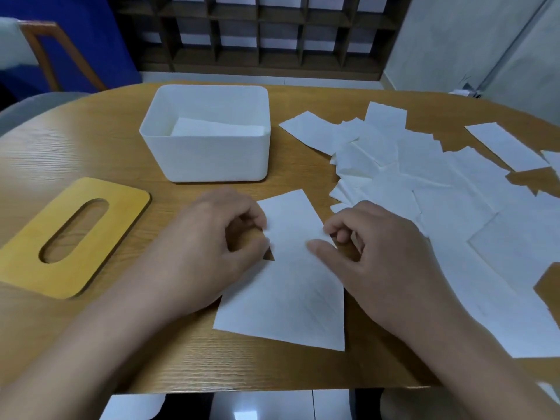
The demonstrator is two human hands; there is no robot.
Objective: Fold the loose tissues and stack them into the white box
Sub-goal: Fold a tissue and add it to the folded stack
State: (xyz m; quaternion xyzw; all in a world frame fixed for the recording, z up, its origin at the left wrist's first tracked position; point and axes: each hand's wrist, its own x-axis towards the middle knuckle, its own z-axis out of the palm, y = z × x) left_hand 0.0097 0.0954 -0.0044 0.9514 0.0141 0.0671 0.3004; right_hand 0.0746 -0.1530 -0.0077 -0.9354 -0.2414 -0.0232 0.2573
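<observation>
My left hand (209, 247) and right hand (378, 253) each have a grip pinched on 1 tissue (291, 286) lying on the bench (91, 140), near the white box (209, 156).

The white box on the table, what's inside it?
The white box holds folded white tissue lying flat near its bottom. Its front wall hides the lower part, so the number of tissues stacked there cannot be told.

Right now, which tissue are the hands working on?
The tissue lying alone at the near table edge, between both hands. The left hand and right hand pinch its sides; the others lie untouched in the pile to the right.
</observation>
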